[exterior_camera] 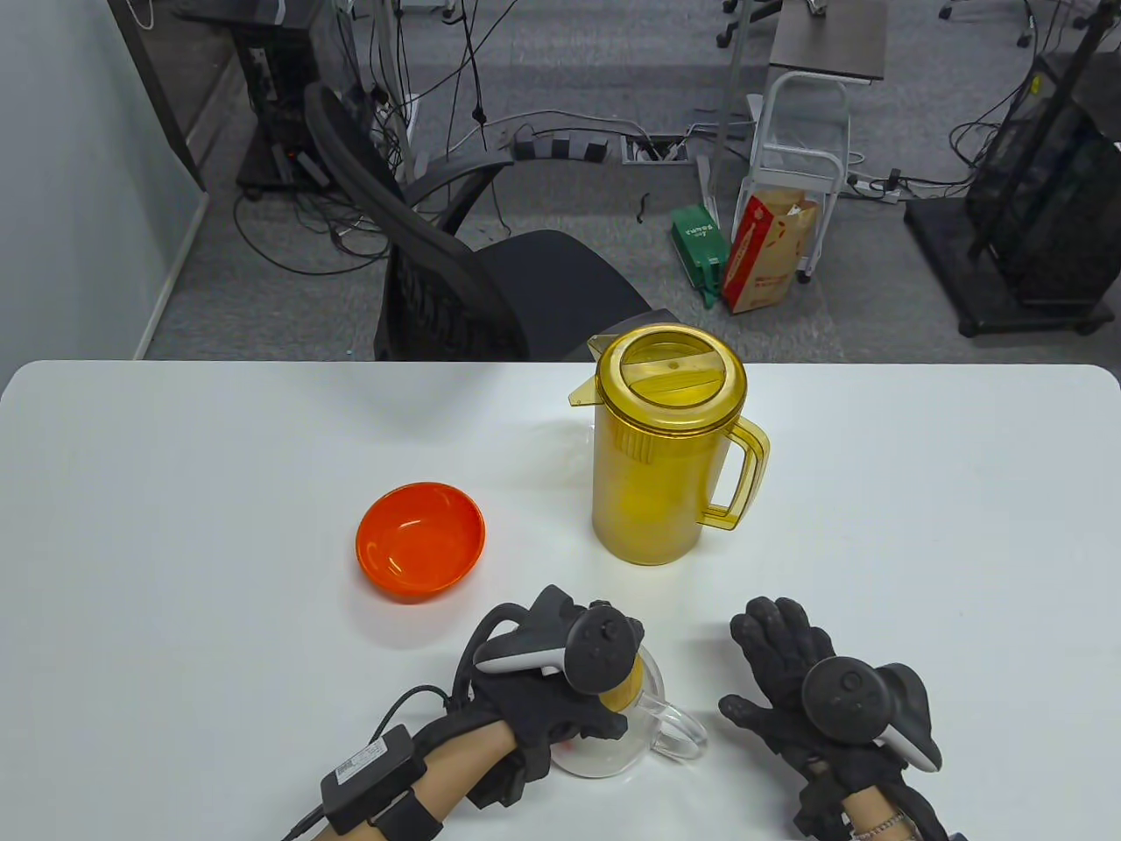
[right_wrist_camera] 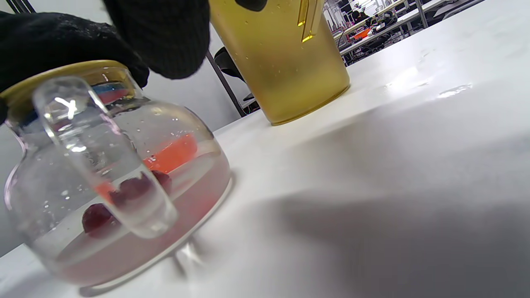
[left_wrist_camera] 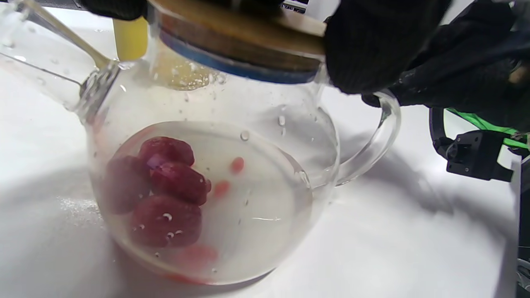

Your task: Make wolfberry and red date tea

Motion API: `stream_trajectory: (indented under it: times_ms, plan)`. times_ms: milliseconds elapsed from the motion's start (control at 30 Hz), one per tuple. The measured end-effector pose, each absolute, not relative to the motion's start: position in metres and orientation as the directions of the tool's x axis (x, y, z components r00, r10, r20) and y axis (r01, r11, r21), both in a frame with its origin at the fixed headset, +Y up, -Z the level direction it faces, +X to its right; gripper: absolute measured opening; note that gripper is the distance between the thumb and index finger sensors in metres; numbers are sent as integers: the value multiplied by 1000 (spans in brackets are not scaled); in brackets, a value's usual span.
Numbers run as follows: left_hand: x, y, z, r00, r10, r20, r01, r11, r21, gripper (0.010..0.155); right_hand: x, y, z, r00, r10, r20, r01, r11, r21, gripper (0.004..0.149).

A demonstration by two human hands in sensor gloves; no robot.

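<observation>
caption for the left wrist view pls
Left hand presses the wooden lid onto a glass teapot holding red dates.

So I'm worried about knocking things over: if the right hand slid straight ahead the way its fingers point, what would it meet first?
Probably the yellow pitcher. The right hand lies flat, fingers aimed up the table and slightly left, with bare table between. It might just pass the handle side; depth is unclear.

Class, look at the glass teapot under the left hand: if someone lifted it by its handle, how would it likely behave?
The glass teapot is probably fragile: thin clear walls. It is likely bottom-heavy, since water and red dates sit low. Droplets on the glass suggest a slippery handle. The lid could shift unless the left hand holds it.
</observation>
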State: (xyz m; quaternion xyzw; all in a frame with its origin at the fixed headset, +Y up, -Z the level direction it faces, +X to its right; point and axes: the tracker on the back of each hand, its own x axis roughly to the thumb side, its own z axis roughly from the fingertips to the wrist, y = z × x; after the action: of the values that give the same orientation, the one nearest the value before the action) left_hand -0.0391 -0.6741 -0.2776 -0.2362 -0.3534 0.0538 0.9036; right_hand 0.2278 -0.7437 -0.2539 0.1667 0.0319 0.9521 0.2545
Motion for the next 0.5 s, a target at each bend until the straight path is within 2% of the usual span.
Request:
stream_trajectory:
  times_ms: [133, 233, 400, 500]
  plan:
    - [-42, -675, -276, 729, 280, 624, 74, 875, -479, 95, 228, -744, -254, -814, 496, 303, -474, -868, 146, 84]
    - [-52, -668, -273, 698, 359, 620, -35, 881, -472, 94, 227, -744, -254, -814, 494, 307, -472, -869, 147, 84]
    - [-84, -646, -268, 722, 330, 608, -171, 937, -306, 91, 227, -744, -254, -812, 498, 305, -475, -867, 152, 84]
    - [-110, -646, -265, 746, 338, 574, -225, 939, -260, 90, 227, -743, -253, -811, 496, 311, -473, -868, 151, 84]
